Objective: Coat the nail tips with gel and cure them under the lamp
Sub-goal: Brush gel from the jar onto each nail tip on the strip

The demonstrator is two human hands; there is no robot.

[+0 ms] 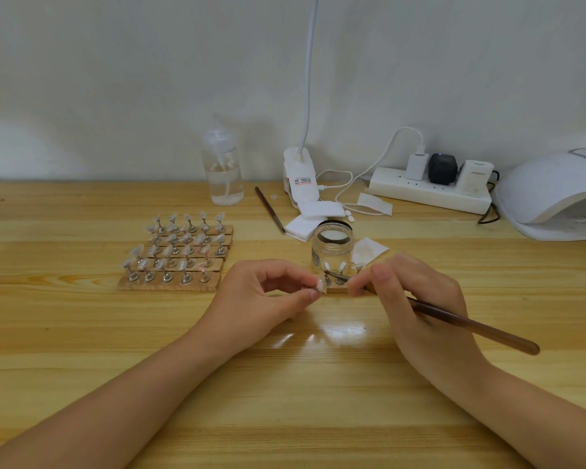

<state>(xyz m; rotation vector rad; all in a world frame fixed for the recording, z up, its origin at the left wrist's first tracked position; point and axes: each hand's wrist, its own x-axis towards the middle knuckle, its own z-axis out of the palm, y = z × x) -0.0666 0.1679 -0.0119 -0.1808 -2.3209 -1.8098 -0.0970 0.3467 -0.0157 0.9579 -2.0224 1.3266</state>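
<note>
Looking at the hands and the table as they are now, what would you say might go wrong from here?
The left hand pinches the nail tip only at its edge, so brush pressure from the right hand might flip it loose. The open jar stands just behind both hands, so a forward reach might knock it over.

Wooden table point(285, 401), plain white wall point(115, 79)

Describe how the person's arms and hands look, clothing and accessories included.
Both forearms are bare from the bottom edge of the picture to the wrists; no sleeve shows. The left hand and right hand wear no gloves, and no rings, watch or bracelets are visible. The fingernails that show look short and unpainted. No markings appear on either arm.
</note>
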